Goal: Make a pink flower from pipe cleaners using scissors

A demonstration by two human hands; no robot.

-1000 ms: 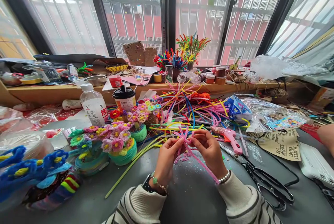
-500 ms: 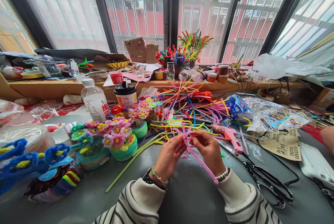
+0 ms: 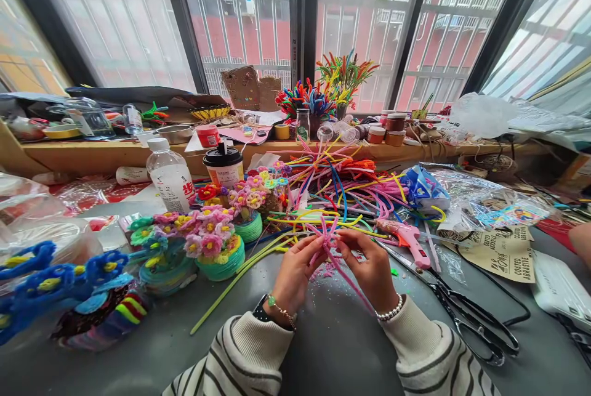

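Observation:
My left hand [image 3: 295, 273] and my right hand [image 3: 369, 266] meet over the grey table [image 3: 337, 340], both pinching a pink pipe cleaner [image 3: 333, 254]. Its top is bent into small loops between my fingertips, and its long tail runs down past my right wrist. A pile of coloured pipe cleaners [image 3: 341, 189] lies just beyond my hands. Finished pipe-cleaner flowers in green yarn pots [image 3: 217, 248] stand to the left of my left hand.
A pink glue gun [image 3: 406, 239] and black scissors [image 3: 471, 322] lie right of my right hand. A plastic bottle [image 3: 170, 177] and a lidded cup [image 3: 224, 165] stand behind the flowers. Blue pipe-cleaner flowers [image 3: 50, 279] sit far left. Another person's hand [image 3: 582, 242] shows at the right edge.
Both hands have stayed on the pink pipe cleaner and shifted slightly up and away while my fingers work its looped top. The view has tilted a little.

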